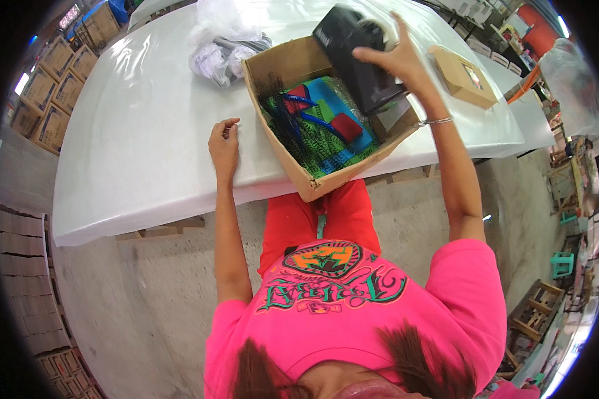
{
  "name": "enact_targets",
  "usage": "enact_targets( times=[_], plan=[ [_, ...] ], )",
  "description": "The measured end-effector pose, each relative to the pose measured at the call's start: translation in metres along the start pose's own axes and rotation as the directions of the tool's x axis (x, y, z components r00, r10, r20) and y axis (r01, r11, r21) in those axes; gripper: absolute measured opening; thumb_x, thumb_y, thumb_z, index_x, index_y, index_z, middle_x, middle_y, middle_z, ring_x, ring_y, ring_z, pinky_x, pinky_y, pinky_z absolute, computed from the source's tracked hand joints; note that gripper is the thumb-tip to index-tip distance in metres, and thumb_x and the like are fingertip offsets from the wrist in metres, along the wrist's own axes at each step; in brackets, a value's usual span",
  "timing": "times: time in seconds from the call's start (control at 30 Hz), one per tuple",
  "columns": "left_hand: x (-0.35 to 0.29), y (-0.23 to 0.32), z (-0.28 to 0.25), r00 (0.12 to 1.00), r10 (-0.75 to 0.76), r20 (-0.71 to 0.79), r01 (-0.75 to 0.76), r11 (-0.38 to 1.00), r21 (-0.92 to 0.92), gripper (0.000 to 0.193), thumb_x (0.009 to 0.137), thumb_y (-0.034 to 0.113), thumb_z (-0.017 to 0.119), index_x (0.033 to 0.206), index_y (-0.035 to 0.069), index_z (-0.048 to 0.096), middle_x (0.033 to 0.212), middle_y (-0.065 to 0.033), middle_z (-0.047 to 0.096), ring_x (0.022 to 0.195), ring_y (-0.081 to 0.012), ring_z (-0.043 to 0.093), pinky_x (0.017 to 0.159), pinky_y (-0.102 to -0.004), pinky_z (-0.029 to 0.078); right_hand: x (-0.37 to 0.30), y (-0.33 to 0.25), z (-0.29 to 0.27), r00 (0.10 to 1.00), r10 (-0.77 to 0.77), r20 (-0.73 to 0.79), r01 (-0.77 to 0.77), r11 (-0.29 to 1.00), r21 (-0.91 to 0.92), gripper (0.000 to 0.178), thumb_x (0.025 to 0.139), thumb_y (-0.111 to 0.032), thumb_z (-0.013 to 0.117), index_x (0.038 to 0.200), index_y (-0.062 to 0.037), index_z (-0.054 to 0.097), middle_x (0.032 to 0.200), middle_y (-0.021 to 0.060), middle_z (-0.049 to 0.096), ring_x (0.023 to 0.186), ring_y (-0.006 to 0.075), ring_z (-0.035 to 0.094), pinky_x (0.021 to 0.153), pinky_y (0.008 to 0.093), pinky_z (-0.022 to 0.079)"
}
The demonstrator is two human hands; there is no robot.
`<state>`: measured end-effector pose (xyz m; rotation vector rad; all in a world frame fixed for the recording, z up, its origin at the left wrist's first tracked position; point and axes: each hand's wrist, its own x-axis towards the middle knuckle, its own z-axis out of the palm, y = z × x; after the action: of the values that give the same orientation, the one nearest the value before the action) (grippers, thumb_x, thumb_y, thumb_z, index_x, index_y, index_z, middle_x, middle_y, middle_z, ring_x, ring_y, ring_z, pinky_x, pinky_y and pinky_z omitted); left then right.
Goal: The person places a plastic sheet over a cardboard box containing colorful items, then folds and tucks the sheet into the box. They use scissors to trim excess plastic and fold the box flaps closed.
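Tilted over the right side of an open cardboard box point(271, 126) is a black tape dispenser point(353, 56), with a pale roll at its top. My right hand point(400, 63) grips it, thumb on the dark body and one finger stretched upward. Inside the box lie black bristly strips point(279, 126), green and blue pieces point(339, 100) and red pads with blue bands point(345, 126). My left hand point(224, 143) rests at the table's near edge, left of the box. Its fingers are loosely curled together, and nothing shows in them.
A white-covered table point(140, 146) carries the box. Crumpled clear plastic bags point(223, 56) lie behind it to the left, and a flat brown carton point(466, 76) to the right. Stacked cartons point(56, 86) stand far left. A green stool point(562, 265) and wooden crate point(536, 309) sit at right.
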<state>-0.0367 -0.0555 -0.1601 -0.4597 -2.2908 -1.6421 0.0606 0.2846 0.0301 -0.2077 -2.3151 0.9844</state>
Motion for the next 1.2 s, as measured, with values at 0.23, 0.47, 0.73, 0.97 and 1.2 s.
enact_targets(
  times=[0.23, 0.47, 0.73, 0.97, 1.2],
  plan=[
    [-0.001, 0.002, -0.001, 1.000, -0.010, -0.002, 0.010, 1.000, 0.000, 0.016, 0.087, 0.005, 0.057, 0.099, 0.004, 0.068, 0.090, -0.0072, 0.064, 0.077, -0.0154, 0.057, 0.073, -0.0276, 0.046, 0.005, -0.007, -0.110, 0.968, 0.041, -0.248, -0.060, 0.996, -0.070, 0.117, 0.060, -0.040, 0.088, 0.144, 0.0030, 0.019, 0.121, 0.0257, 0.053, 0.097, 0.0261, 0.063, 0.084, 0.0308, 0.053],
    [0.000, -0.003, -0.003, 0.999, -0.037, -0.020, 0.038, 0.999, 0.014, 0.017, 0.088, 0.007, 0.057, 0.100, 0.005, 0.068, 0.090, -0.0072, 0.064, 0.078, -0.0159, 0.058, 0.074, -0.0281, 0.046, -0.023, 0.081, -0.123, 0.966, 0.148, -0.211, -0.214, 0.917, -0.336, 0.121, 0.056, -0.038, 0.088, 0.144, 0.0048, 0.017, 0.136, 0.0292, 0.041, 0.118, 0.0338, 0.051, 0.097, 0.0371, 0.044],
    [0.001, -0.006, -0.002, 0.998, -0.057, -0.007, 0.057, 0.998, 0.027, 0.017, 0.087, 0.007, 0.057, 0.100, 0.005, 0.069, 0.089, -0.0071, 0.064, 0.077, -0.0154, 0.057, 0.073, -0.0283, 0.046, -0.064, 0.196, -0.095, 0.935, 0.302, -0.184, -0.353, 0.821, -0.448, 0.120, 0.058, -0.033, 0.086, 0.146, 0.0020, 0.013, 0.133, 0.0288, 0.045, 0.118, 0.0314, 0.051, 0.092, 0.0365, 0.047],
    [0.000, -0.005, -0.001, 0.999, -0.016, -0.038, 0.017, 1.000, 0.016, 0.017, 0.087, 0.006, 0.058, 0.100, 0.005, 0.069, 0.088, -0.0072, 0.064, 0.075, -0.0155, 0.057, 0.072, -0.0283, 0.046, -0.001, 0.132, -0.084, 0.917, -0.393, -0.064, 0.231, 0.656, -0.719, 0.087, 0.068, -0.035, 0.080, 0.135, -0.0015, 0.038, 0.122, 0.0241, 0.057, 0.110, 0.0368, 0.057, 0.094, 0.0411, 0.044],
    [-0.001, 0.000, 0.001, 0.999, -0.029, -0.024, 0.029, 1.000, 0.001, 0.017, 0.086, 0.006, 0.058, 0.100, 0.005, 0.069, 0.089, -0.0075, 0.064, 0.076, -0.0153, 0.058, 0.073, -0.0280, 0.046, 0.021, 0.046, 0.040, 0.790, -0.120, 0.602, 0.411, 0.832, -0.373, 0.020, 0.083, -0.015, 0.064, 0.095, 0.0012, 0.065, 0.090, 0.0202, 0.067, 0.081, 0.0335, 0.065, 0.071, 0.0392, 0.051]
  ],
)
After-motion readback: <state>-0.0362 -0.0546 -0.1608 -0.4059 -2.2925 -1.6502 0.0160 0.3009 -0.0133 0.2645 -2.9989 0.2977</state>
